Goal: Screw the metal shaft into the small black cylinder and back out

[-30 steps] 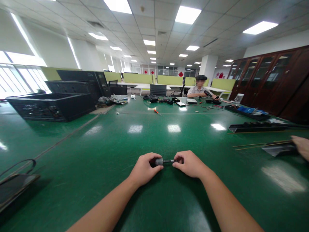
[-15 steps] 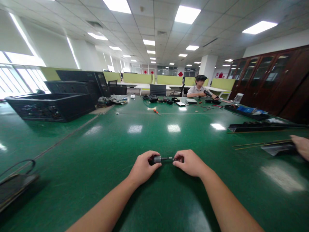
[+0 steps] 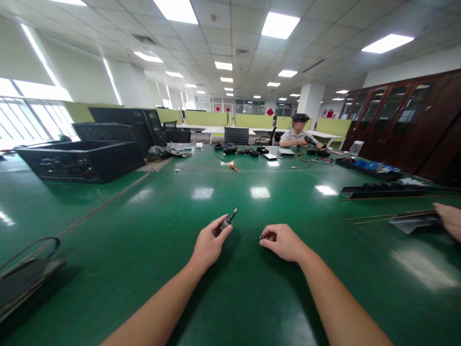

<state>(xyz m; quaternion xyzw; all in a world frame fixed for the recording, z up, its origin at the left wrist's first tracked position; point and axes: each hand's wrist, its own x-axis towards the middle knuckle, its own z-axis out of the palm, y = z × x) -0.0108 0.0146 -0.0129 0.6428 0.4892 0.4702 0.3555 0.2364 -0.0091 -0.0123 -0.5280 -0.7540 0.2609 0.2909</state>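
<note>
My left hand grips a small motor-like metal cylinder between thumb and fingers. A thin dark shaft with a lighter tip sticks out of it, tilted up and to the right. My right hand is curled, its thumb and fingertips pinching a small dark part with shiny spots, mostly covered by the fingers. A gap separates the shaft from that part. Both hands are low over the green tabletop.
An orange screwdriver lies ahead. Black computer cases stand at the left, a flat device nearer. A co-worker holds a dark tool across the table. Another person's hand touches a black channel at the right, near thin rods.
My left hand has drawn left, away from my right, and turned the motor-like cylinder so its shaft points upward. The shaft has come apart from the small dark part. My right hand has barely moved.
</note>
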